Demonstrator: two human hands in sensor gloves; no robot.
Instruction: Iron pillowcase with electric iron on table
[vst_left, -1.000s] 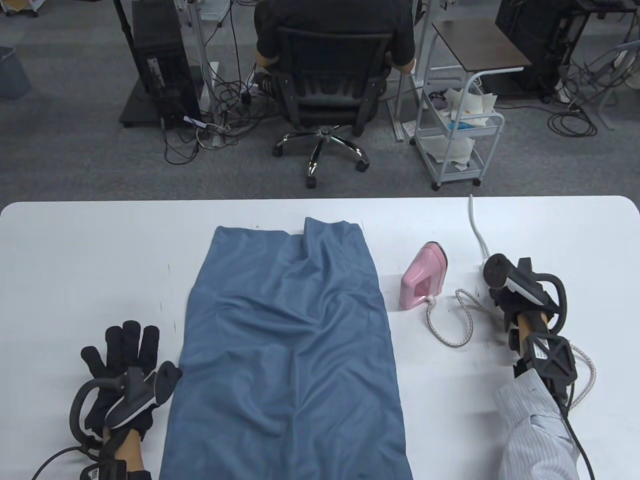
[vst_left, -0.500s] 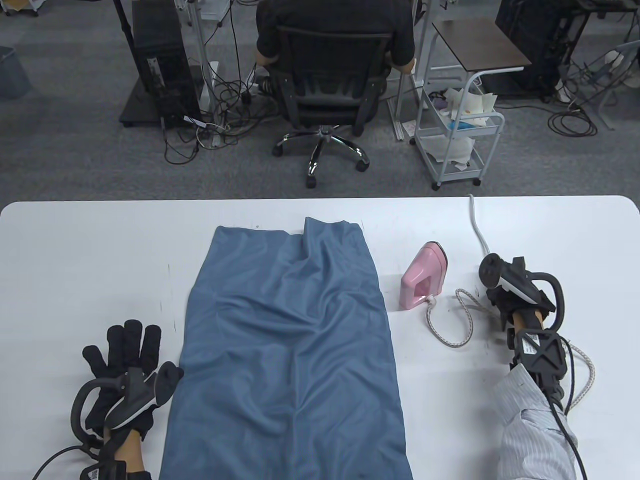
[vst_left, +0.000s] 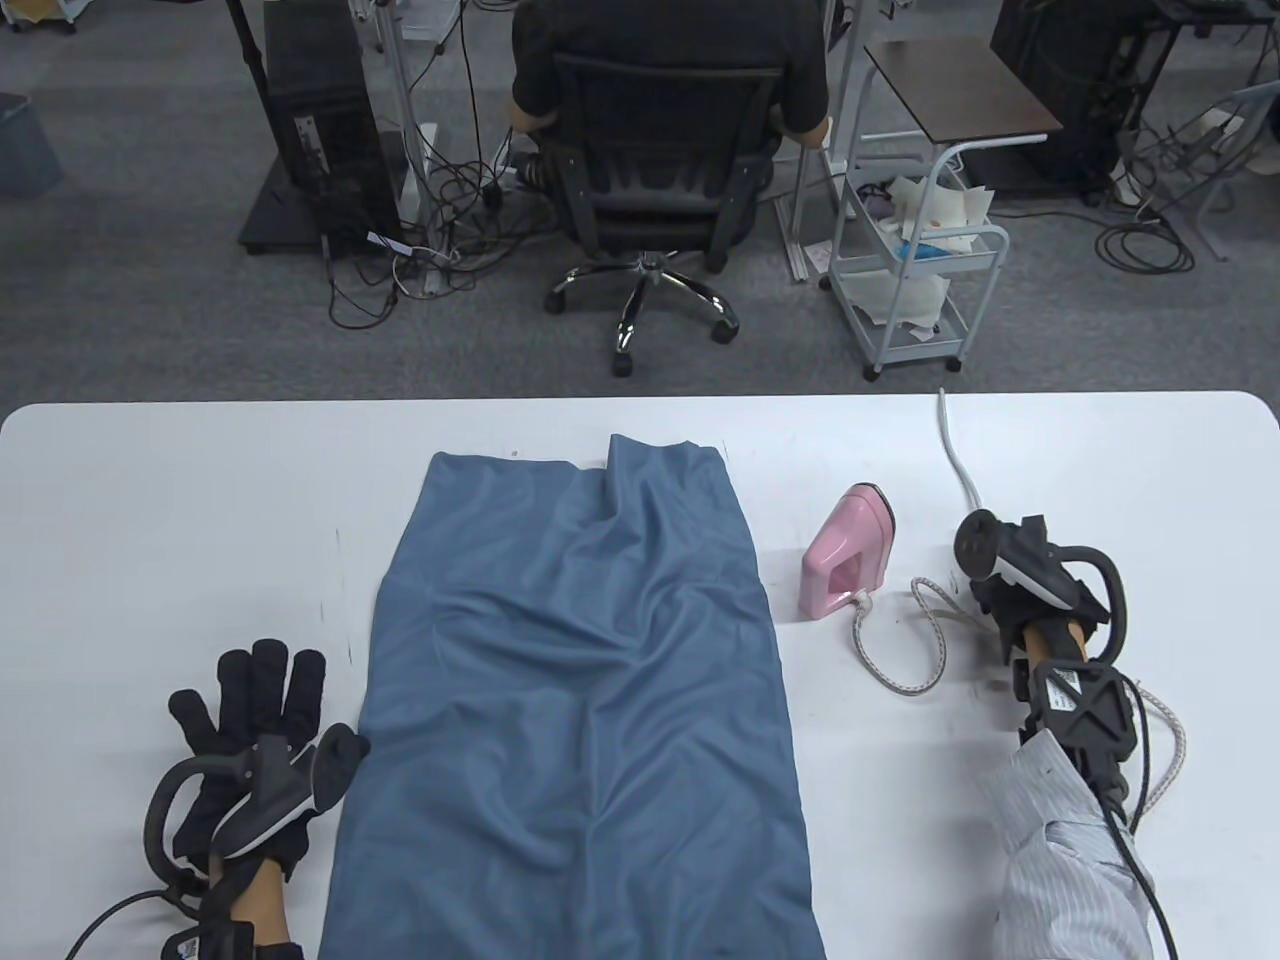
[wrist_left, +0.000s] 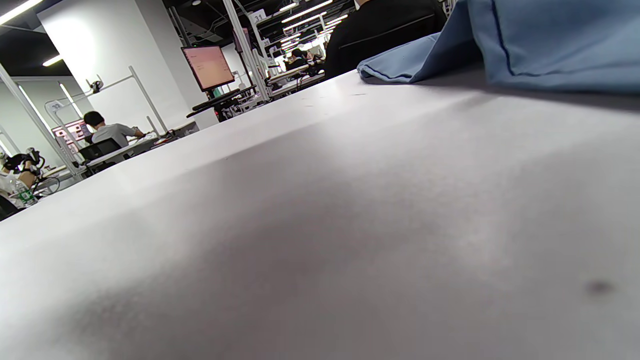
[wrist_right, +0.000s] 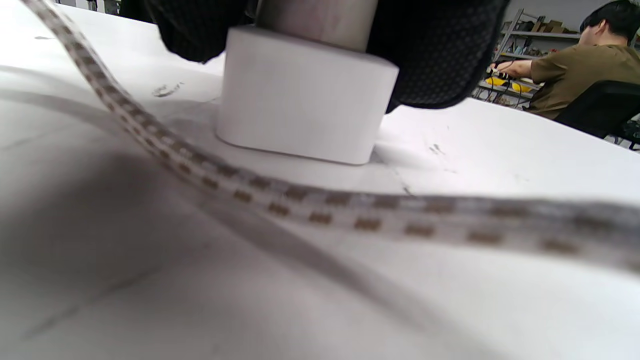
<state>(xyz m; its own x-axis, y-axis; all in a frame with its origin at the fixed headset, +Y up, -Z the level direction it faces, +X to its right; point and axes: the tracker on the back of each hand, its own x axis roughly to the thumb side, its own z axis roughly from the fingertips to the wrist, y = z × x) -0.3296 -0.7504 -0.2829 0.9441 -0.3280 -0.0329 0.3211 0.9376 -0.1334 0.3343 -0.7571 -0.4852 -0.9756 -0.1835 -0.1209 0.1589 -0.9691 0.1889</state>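
A wrinkled blue pillowcase (vst_left: 580, 680) lies lengthwise on the middle of the white table (vst_left: 150, 500). Its edge also shows in the left wrist view (wrist_left: 550, 40). A small pink iron (vst_left: 848, 552) stands just right of it, and its braided cord (vst_left: 900, 680) loops toward my right hand. My left hand (vst_left: 290, 710) rests flat on the table with fingers spread, its thumb at the pillowcase's left edge. My right hand (vst_left: 1000, 590) is right of the iron. In the right wrist view its gloved fingers (wrist_right: 435, 55) grip a pale plug (wrist_right: 315, 20) on a white socket block (wrist_right: 305, 100).
A white cable (vst_left: 955, 450) runs from the socket block to the table's far edge. The braided cord (wrist_right: 320, 210) lies across the table in front of the block. Beyond the table are an office chair (vst_left: 650, 170) with a seated person and a white trolley (vst_left: 915, 270).
My right hand has shifted slightly left and farther onto the socket block. My left hand, the iron and the pillowcase have stayed put.
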